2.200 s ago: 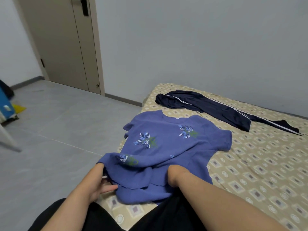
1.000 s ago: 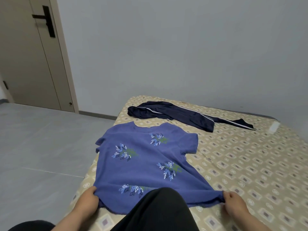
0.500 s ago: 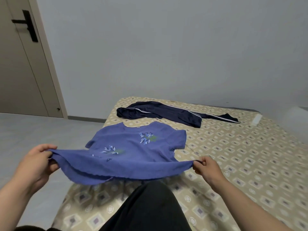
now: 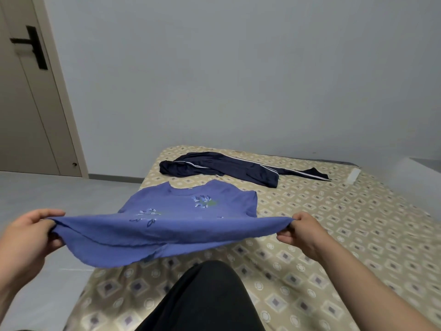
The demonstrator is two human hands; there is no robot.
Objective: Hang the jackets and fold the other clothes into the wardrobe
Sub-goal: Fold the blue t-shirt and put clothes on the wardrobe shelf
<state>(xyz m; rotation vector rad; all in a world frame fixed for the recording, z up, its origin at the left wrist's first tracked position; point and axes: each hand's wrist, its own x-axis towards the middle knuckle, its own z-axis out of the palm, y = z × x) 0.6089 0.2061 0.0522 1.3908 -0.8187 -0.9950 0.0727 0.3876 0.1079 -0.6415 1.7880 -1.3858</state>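
Patterned bed (image 4: 334, 223) is lying beneath you while your left hand (image 4: 26, 237) and right hand (image 4: 303, 231) are each pinching the blue shirt (image 4: 167, 225) hem, risking a crooked fold if one corner is slipping.

— What changed with the blue shirt (image 4: 181, 211)?

— A second earlier its hem lay flat on the bed (image 4: 334, 235). Then the left hand (image 4: 26, 237) and right hand (image 4: 303, 231) pinched the two hem corners, lifted them clear of the mattress and pulled them apart, left and right.

— And the far end?

— The collar end stayed down; only the near half rose, stretched taut between the hands.
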